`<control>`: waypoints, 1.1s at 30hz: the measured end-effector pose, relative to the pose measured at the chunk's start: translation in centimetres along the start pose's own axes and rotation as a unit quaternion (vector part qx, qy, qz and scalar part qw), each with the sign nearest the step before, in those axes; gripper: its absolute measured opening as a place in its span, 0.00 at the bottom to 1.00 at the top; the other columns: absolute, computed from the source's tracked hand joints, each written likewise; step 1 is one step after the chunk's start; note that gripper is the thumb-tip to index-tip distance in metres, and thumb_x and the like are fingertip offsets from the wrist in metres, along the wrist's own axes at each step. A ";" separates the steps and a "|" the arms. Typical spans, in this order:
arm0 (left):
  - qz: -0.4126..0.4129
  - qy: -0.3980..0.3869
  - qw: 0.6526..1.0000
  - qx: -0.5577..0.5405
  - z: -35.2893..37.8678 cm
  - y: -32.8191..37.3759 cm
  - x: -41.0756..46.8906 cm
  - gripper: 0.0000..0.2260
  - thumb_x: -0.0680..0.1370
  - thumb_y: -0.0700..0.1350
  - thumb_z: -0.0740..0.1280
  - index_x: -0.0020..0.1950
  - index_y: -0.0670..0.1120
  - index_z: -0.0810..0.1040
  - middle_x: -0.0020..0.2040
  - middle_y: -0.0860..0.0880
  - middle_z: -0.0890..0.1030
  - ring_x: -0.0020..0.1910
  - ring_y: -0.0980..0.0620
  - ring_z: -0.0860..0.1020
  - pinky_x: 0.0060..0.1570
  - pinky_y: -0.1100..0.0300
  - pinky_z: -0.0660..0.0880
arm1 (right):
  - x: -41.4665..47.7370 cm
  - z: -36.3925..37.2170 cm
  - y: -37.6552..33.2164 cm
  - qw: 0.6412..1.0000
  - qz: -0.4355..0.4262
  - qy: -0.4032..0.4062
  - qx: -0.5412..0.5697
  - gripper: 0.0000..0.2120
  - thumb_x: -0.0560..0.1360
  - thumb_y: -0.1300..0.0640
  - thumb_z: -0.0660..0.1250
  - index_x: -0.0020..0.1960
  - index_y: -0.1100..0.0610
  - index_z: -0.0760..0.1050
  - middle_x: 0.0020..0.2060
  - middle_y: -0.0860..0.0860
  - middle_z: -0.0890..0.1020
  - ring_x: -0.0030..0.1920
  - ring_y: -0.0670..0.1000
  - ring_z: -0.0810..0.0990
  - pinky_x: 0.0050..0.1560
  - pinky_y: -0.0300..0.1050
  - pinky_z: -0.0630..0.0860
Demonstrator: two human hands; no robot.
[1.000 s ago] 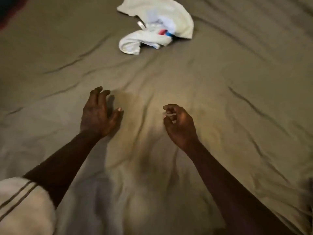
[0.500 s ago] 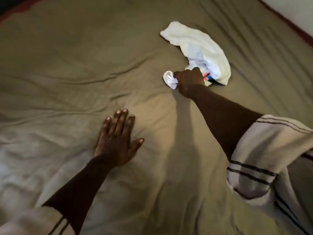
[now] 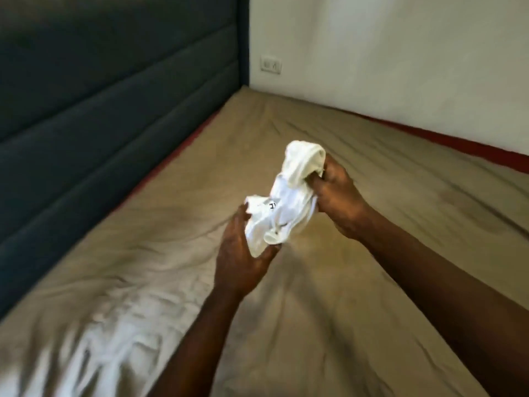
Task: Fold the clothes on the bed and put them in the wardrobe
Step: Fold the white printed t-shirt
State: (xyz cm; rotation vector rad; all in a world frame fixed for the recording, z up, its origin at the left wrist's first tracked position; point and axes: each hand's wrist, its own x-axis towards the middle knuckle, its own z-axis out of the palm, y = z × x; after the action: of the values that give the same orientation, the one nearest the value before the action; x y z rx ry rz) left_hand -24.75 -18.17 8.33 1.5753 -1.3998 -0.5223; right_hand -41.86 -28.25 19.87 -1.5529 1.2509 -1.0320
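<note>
Above bed (image 3: 143, 267), I held bunched garment (image 3: 283, 207) clear: left grip (image 3: 243, 262) curled round lower end, right grip (image 3: 335, 202) pinching upper fold, apparently to spread it for folding.

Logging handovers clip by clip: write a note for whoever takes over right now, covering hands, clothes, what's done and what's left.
Left hand: grips the lower end of the white garment.
Right hand: grips its upper end.
Garment: bunched and unfolded, held above the bed. No other clothes in view.
Done: garment picked up.
Left: fold it and put it in the wardrobe, which is out of view.
</note>
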 end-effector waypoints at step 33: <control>0.093 -0.108 0.978 -0.149 -13.9 45.9 -16.4 0.15 0.81 0.59 0.69 0.55 0.47 0.79 0.49 0.45 0.85 0.46 0.48 0.83 0.54 0.39 0.82 | -30.8 -21.3 -28.5 0.987 -0.130 -0.092 0.030 0.14 0.80 0.49 0.71 0.53 0.61 0.82 0.49 0.61 0.86 0.45 0.52 0.84 0.52 0.52 0.80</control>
State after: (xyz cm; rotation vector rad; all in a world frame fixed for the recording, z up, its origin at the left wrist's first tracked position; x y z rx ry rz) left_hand -42.27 5.93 49.33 1.1619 -1.5326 -0.7692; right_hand -59.21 2.89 50.64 -1.7533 0.8990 -1.0502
